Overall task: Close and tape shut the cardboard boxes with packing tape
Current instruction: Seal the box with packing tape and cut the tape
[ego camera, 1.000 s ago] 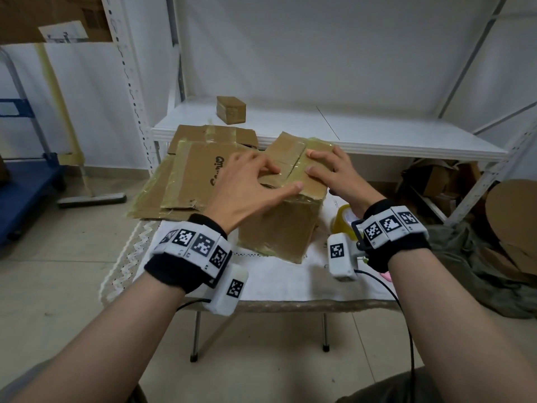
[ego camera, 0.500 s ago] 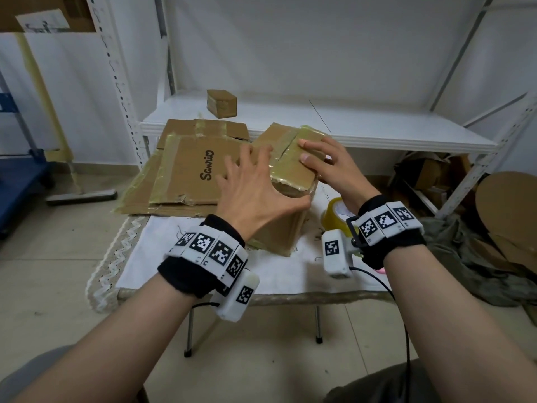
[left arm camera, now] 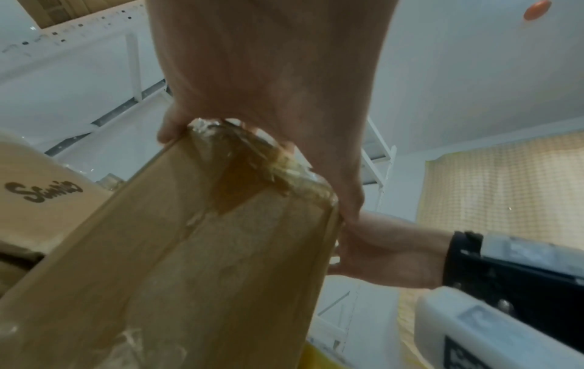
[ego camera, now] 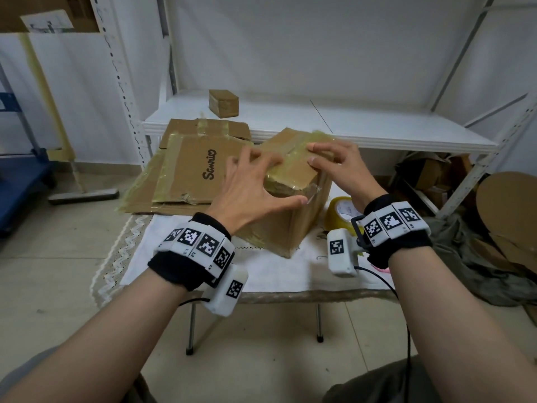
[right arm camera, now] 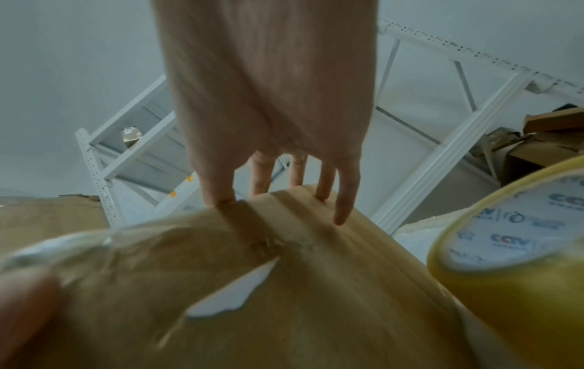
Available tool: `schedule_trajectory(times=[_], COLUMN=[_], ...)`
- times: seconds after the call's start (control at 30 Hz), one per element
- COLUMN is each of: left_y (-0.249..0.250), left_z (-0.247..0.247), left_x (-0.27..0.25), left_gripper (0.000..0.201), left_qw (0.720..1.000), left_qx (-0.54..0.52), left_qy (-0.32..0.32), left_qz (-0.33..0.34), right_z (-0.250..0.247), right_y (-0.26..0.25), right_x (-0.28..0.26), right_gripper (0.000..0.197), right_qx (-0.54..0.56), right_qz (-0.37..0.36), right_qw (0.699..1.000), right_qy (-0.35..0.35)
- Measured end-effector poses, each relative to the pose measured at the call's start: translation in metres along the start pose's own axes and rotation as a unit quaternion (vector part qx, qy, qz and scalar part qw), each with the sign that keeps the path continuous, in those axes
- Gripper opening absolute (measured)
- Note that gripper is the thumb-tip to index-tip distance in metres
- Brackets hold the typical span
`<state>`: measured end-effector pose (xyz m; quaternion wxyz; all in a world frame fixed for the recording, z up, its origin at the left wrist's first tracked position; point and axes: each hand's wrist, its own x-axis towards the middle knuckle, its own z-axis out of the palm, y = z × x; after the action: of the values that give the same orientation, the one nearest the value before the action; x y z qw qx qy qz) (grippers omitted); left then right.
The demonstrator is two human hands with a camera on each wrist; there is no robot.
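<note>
Cardboard box [ego camera: 293, 199] sits mid-table, flaps down — left hand [ego camera: 250, 187] has slid to its 9 o'clock edge, fingers spread; right hand [ego camera: 340, 167] presses flat at 1 o'clock. Tape [ego camera: 341, 212] probably comes next.

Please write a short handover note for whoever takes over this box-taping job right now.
Left hand: open, spread on the box top, thumb at its near edge.
Right hand: open, fingers flat on the taped flaps.
Box sits on the table, flaps closed, tape over the seam, loose and wrinkled at the near edge.
Tape roll stands right of the box.
Left: press the tape down; flattened boxes remain behind.
</note>
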<state>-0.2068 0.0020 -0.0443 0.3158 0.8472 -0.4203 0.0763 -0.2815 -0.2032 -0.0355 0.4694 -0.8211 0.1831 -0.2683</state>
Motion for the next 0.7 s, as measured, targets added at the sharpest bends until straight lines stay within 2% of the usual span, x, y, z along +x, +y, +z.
schedule_trajectory(times=[0.07, 0.13, 0.2, 0.23, 0.3, 0.37, 0.4, 0.47, 0.7], left_y=[0.001, 0.001, 0.0, -0.002, -0.007, -0.01, -0.01, -0.01, -0.005], left_z=[0.004, 0.003, -0.002, -0.005, -0.006, -0.004, -0.003, -0.002, -0.003], left_x=[-0.001, 0.0, 0.002, 0.003, 0.002, 0.002, 0.001, 0.001, 0.004], left_gripper=[0.09, 0.094, 0.096, 0.097, 0.098, 0.1, 0.101, 0.1, 0.079], left_qw=[0.999, 0.994, 0.993, 0.993, 0.994, 0.993, 0.993, 0.994, 0.988], left_qx=[0.048, 0.104, 0.11, 0.1, 0.098, 0.11, 0.113, 0.11, 0.042], left_qy=[-0.015, -0.025, -0.037, -0.039, -0.029, -0.014, -0.009, 0.007, 0.086], left_qz=[-0.011, -0.022, -0.038, -0.042, -0.039, -0.026, -0.019, 0.001, 0.121], right_z=[0.0, -0.003, -0.012, -0.017, -0.026, -0.029, -0.029, -0.029, -0.03], right_y=[0.003, 0.005, 0.01, 0.013, 0.026, 0.038, 0.041, 0.042, 0.04], right_x=[-0.002, -0.002, -0.002, -0.003, -0.005, -0.011, -0.015, -0.02, -0.025], right_gripper=[0.031, 0.032, 0.03, 0.029, 0.032, 0.038, 0.04, 0.038, 0.037], right_qx=[0.002, 0.031, 0.058, 0.036, -0.12, -0.3, -0.356, -0.394, -0.439], right_qz=[0.001, 0.0, 0.056, 0.097, 0.174, 0.209, 0.21, 0.209, 0.204], right_qw=[1.0, 0.999, 0.995, 0.993, 0.977, 0.925, 0.902, 0.881, 0.853], right_qy=[-0.018, 0.015, 0.052, 0.049, -0.011, -0.099, -0.126, -0.16, -0.195])
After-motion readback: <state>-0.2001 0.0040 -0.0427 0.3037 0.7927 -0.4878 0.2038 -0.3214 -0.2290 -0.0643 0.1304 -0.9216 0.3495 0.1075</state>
